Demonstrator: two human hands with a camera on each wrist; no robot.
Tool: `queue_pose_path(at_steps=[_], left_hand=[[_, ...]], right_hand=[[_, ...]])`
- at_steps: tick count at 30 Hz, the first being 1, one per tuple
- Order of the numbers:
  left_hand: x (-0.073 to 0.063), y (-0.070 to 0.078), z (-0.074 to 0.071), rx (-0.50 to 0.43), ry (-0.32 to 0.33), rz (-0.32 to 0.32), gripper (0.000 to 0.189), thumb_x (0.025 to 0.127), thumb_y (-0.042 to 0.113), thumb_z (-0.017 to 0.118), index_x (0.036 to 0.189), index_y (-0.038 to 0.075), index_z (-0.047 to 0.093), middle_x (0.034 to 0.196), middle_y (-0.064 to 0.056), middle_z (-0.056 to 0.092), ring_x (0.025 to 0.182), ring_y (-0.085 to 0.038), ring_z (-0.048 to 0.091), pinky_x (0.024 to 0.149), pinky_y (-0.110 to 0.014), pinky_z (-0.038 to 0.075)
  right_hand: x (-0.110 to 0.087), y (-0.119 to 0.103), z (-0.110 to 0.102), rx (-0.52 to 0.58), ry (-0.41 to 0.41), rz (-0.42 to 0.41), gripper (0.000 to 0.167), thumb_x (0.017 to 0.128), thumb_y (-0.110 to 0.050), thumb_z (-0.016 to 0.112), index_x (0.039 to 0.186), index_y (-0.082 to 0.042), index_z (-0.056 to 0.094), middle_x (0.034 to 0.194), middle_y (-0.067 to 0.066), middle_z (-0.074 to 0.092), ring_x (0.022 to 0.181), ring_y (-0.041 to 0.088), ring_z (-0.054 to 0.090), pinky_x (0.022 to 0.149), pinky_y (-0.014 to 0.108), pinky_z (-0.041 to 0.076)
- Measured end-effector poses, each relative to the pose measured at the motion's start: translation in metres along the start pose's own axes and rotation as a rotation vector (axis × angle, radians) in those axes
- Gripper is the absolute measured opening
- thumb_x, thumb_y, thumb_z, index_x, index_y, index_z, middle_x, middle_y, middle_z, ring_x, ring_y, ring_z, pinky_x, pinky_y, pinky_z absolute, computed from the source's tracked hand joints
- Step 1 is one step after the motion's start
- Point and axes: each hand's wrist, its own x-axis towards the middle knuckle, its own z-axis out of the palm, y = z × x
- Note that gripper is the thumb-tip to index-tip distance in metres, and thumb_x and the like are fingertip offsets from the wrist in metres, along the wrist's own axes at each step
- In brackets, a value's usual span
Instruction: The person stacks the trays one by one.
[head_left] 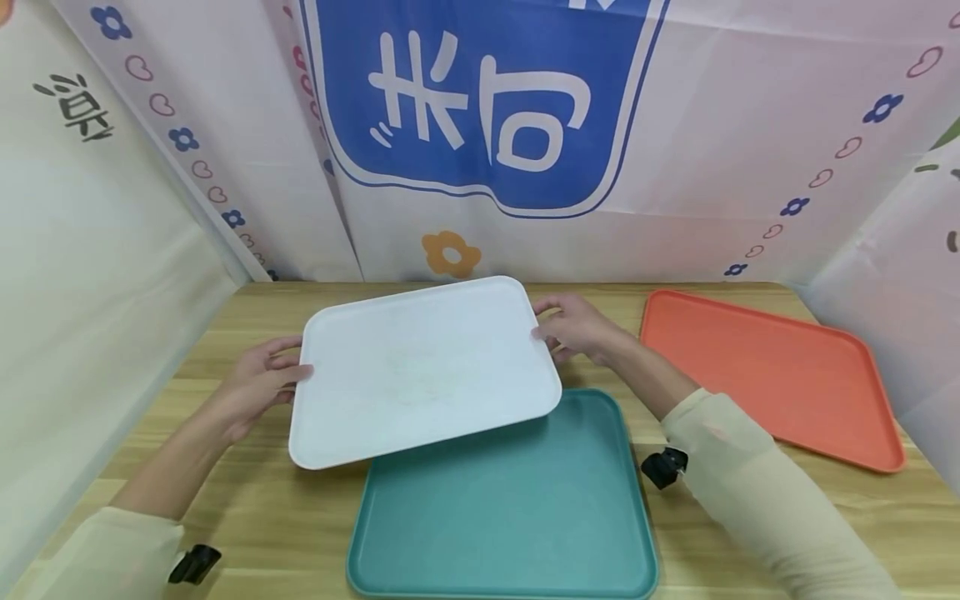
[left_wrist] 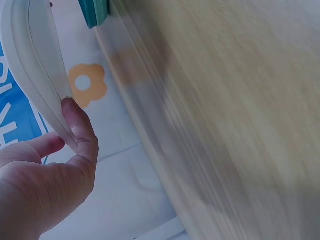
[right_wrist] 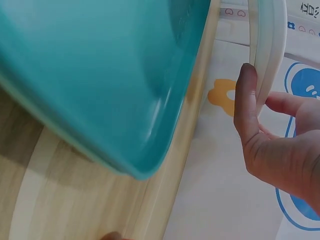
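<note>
A white rectangular tray (head_left: 423,371) is held up between both hands, tilted so that its right end sits higher in the head view. My left hand (head_left: 258,379) grips the left short edge, thumb on the upper face and fingers beneath. On the opposite short edge, my right hand (head_left: 573,327) pinches the rim the same way. Both wrist views show the tray's rim (left_wrist: 37,65) caught between thumb and fingers, raised off the wooden table. Below it lies a teal tray (head_left: 510,517), its far left part hidden by the white one.
An orange-red tray (head_left: 772,375) lies at an angle on the right of the wooden table (head_left: 247,517). Behind the table hangs a printed white cloth (head_left: 675,225) with a blue sign, and more cloth covers both sides. Each sleeve has a small black device near it.
</note>
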Motion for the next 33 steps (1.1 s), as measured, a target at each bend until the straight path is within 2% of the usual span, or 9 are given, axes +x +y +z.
queue_pose_path(at_steps=[8, 13, 24, 30, 33], left_hand=[[0.002, 0.005, 0.008, 0.001, -0.006, 0.003, 0.065, 0.105, 0.003, 0.055, 0.157, -0.013, 0.02, 0.104, 0.003, 0.069, 0.091, -0.007, 0.068, 0.079, -0.027, 0.061], [0.004, 0.007, 0.012, 0.003, -0.014, 0.015, 0.065, 0.105, 0.003, 0.055, 0.157, -0.014, 0.02, 0.106, 0.001, 0.069, 0.091, -0.007, 0.068, 0.078, -0.027, 0.061], [0.01, 0.009, 0.019, -0.009, -0.017, 0.015, 0.065, 0.105, 0.003, 0.055, 0.157, -0.013, 0.02, 0.108, -0.002, 0.07, 0.09, -0.006, 0.068, 0.078, -0.027, 0.061], [0.011, 0.011, 0.022, -0.02, -0.027, 0.018, 0.065, 0.105, 0.003, 0.055, 0.158, -0.012, 0.02, 0.119, -0.01, 0.068, 0.092, -0.007, 0.069, 0.079, -0.029, 0.062], [0.011, 0.012, 0.024, -0.029, -0.029, 0.019, 0.065, 0.105, 0.004, 0.055, 0.158, -0.011, 0.021, 0.119, -0.011, 0.067, 0.093, -0.007, 0.068, 0.079, -0.029, 0.062]], right_hand=[[-0.005, 0.009, -0.009, -0.012, -0.02, -0.023, 0.046, 0.097, -0.001, 0.059, 0.142, 0.003, 0.05, 0.088, 0.012, 0.07, 0.072, 0.019, 0.066, 0.059, 0.029, 0.059], [-0.008, 0.012, -0.012, -0.01, -0.02, -0.009, 0.046, 0.097, -0.001, 0.059, 0.142, 0.003, 0.048, 0.084, 0.01, 0.069, 0.071, 0.019, 0.065, 0.06, 0.029, 0.059], [-0.014, 0.014, -0.018, -0.003, -0.026, 0.008, 0.048, 0.097, 0.0, 0.059, 0.142, 0.005, 0.046, 0.088, 0.012, 0.069, 0.073, 0.019, 0.065, 0.064, 0.032, 0.062], [-0.016, 0.017, -0.022, -0.007, -0.028, 0.011, 0.047, 0.097, 0.0, 0.058, 0.141, 0.007, 0.044, 0.087, 0.013, 0.069, 0.074, 0.02, 0.066, 0.069, 0.036, 0.064], [-0.018, 0.017, -0.023, -0.005, -0.018, 0.028, 0.046, 0.097, 0.0, 0.059, 0.14, 0.007, 0.044, 0.089, 0.013, 0.068, 0.075, 0.021, 0.065, 0.071, 0.037, 0.064]])
